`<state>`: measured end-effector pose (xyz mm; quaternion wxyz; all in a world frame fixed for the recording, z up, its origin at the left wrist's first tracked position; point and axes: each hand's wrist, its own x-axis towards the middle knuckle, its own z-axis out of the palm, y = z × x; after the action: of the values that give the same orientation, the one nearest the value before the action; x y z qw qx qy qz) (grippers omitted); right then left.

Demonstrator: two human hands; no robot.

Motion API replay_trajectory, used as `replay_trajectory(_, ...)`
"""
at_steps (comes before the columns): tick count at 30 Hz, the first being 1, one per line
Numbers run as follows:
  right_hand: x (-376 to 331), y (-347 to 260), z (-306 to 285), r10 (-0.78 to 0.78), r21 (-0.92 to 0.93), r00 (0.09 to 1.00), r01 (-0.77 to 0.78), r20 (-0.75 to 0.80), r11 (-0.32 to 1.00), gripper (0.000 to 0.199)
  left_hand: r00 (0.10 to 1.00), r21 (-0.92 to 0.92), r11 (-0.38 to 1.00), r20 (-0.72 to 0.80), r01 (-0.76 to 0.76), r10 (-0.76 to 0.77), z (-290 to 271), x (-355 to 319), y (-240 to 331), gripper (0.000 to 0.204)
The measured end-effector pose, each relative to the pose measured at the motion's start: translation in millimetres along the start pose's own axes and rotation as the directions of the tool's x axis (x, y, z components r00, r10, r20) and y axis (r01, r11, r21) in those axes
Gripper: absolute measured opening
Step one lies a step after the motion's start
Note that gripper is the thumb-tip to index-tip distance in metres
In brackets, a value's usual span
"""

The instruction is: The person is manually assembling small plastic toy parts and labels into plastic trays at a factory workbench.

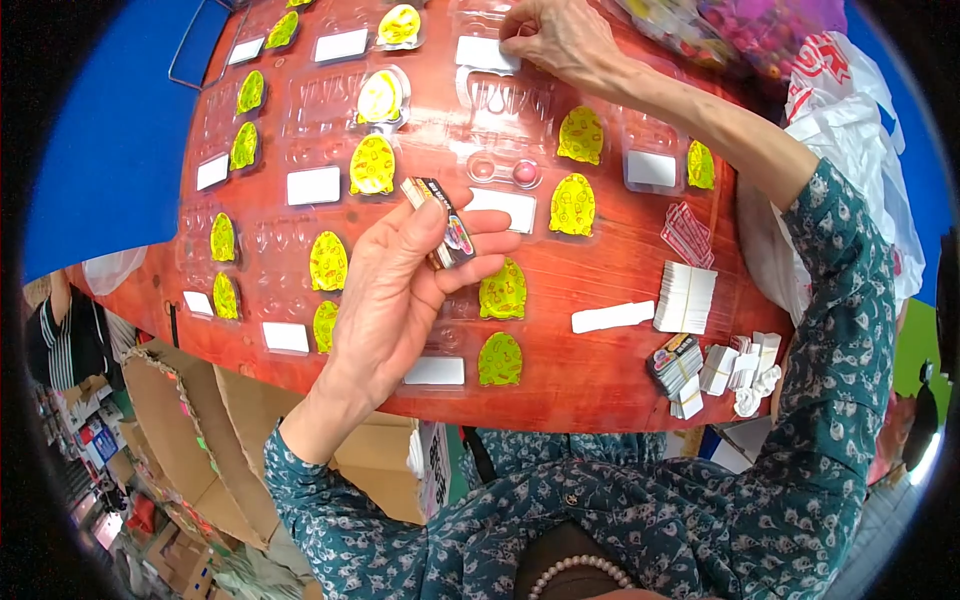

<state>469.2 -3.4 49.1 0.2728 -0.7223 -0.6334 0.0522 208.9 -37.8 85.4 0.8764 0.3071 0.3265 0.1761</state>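
My left hand (385,290) holds a small stack of cards (444,222), dark and colourful on the upper face, with the thumb on top. At the far middle of the table, my right hand (565,42) pinches at the right edge of a white card (485,54), which lies on a clear plastic tray (500,95). Beneath and beyond my left hand lies another white card (508,210), partly covered by my fingers. Next to it, a clear tray holds a pink ball (526,173). Yellow-green printed egg-shaped pieces (573,205) stand beside the trays.
Several more trays with white cards (314,185) and yellow pieces (372,165) spread across the red table (610,370). At the right lie banded card stacks (685,298), red cards (688,236) and a white plastic bag (850,130). Cardboard boxes (190,430) stand below the near-left edge.
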Motion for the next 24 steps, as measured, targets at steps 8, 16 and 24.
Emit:
replay_trajectory(8,-8,-4,5,-0.471,-0.170,0.874,0.449,-0.117,0.877,0.008,1.000,0.001,1.000,-0.009,-0.006,0.006,2,1,1,0.042)
replay_trajectory(16,-2,17,25,-0.479,0.021,0.867,0.486,-0.140,0.874,0.010,1.000,-0.009,1.000,-0.007,-0.013,0.012,2,0,1,0.043)
replay_trajectory(24,3,6,23,-0.257,-0.035,0.960,0.262,0.110,0.964,0.010,1.000,-0.018,1.000,-0.009,-0.021,0.021,0,-3,2,0.041)
